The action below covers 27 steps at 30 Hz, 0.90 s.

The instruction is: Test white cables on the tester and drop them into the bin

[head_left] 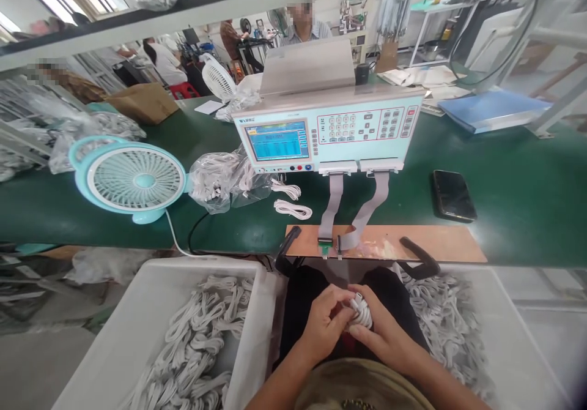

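Note:
A coiled white cable (pixel 362 313) with a plug end showing sits between my two hands above my lap. My left hand (pixel 326 321) pinches the cable near its plug, thumb and fingers drawn together. Around the other side of the coil wraps my right hand (pixel 378 324), its fingers partly hidden. Just beyond them, at the table's front edge, lies a copper-coloured board (pixel 449 248) with a small green connector board (pixel 325 246) on it. Two grey ribbon cables (pixel 332 205) run from there up to a tester with a lit blue screen (pixel 277 142).
White bins of coiled cables stand at my left (pixel 261 312) and right (pixel 504 324). On the green table are a turquoise fan (pixel 144 180), bagged cables (pixel 213 180), two loose coils (pixel 292 209), a black phone (pixel 454 196) and a blue folder (pixel 495 110). People sit farther back.

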Available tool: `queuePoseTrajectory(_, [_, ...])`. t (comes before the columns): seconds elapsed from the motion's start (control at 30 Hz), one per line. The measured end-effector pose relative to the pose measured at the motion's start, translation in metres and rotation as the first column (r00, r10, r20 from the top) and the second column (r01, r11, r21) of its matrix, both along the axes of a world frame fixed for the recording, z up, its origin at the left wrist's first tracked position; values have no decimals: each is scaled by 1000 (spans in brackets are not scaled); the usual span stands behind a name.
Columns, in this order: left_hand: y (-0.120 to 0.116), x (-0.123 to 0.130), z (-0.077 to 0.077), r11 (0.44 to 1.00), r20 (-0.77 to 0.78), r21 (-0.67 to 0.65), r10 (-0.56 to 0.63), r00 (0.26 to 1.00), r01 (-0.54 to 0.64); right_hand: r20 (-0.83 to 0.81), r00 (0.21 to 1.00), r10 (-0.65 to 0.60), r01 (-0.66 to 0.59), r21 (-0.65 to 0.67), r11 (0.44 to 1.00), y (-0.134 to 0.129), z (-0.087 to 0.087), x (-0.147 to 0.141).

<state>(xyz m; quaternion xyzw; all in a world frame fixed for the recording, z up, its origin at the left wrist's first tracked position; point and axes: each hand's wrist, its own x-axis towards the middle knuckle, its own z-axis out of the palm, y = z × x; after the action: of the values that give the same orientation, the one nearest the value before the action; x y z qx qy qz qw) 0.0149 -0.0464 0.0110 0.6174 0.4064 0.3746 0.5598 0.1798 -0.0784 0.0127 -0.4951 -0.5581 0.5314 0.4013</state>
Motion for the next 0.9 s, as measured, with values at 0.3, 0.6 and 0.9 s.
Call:
queuePoseTrajectory(0.3, [0,8,-12,840,164,-407,453,876,-358,52,998,20,-27,141,990,14,7,-15])
queuePoseTrajectory(0.6, [20,16,-20,822,238,-435,498,834,-367,33,987,-155,151,109,983,46,-1,-24])
queuePoseTrajectory(0.9, [34,14,-37,866,133,-342,428,894,-364,-143,941,-307,291,-125,949,71,-27,-29])
